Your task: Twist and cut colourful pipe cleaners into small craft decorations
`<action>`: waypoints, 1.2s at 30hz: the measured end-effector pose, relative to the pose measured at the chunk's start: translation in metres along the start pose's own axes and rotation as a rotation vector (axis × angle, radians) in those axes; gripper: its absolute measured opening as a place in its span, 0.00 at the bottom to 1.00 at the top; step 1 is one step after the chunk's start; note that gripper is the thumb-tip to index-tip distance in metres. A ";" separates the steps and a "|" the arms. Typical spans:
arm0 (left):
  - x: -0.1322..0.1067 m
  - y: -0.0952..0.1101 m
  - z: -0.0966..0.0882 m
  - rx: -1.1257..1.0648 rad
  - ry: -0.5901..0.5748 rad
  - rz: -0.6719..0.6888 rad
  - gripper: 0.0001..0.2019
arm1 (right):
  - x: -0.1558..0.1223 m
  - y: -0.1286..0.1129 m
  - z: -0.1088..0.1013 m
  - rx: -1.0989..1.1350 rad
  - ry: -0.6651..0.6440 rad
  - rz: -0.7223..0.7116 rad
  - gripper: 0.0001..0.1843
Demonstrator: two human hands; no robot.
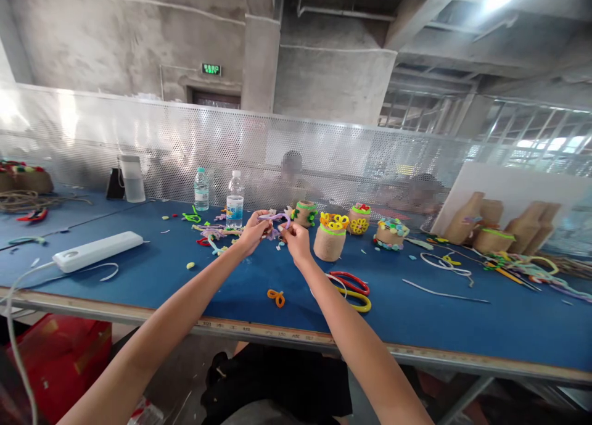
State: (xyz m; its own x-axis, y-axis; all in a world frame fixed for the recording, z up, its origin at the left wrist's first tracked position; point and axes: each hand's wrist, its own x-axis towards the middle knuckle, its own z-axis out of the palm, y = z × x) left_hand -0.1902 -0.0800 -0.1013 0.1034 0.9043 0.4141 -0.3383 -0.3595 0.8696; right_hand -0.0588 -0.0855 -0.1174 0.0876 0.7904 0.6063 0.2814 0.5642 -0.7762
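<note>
Both arms reach out over a blue table (444, 314). My left hand (254, 229) and my right hand (295, 239) pinch the two ends of a lilac pipe cleaner (276, 216), which is bent into a loop between them, held a little above the table. Just beyond the hands lies a heap of coloured pipe cleaners (215, 232). An orange pipe-cleaner curl (276, 297) lies on the table below the hands. A twine-wrapped pot topped with yellow loops (330, 240) stands just right of my right hand.
Two water bottles (235, 206) stand behind the heap. More decorated twine pots (391, 232) line the back; red and yellow scissors (354, 289) lie to the right. A white power strip (97, 250) lies left. A perforated metal screen (324, 160) backs the table, with people behind.
</note>
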 end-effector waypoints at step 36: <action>-0.002 -0.010 0.006 0.225 -0.240 0.220 0.18 | 0.006 0.009 -0.012 -0.585 -0.093 0.155 0.09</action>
State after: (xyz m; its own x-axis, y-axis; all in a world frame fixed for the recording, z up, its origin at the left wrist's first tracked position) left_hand -0.1811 -0.0799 -0.1098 0.2765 0.7302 0.6248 -0.1660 -0.6041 0.7794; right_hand -0.0440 -0.0787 -0.1189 0.0930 0.8850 0.4563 0.7522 0.2378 -0.6146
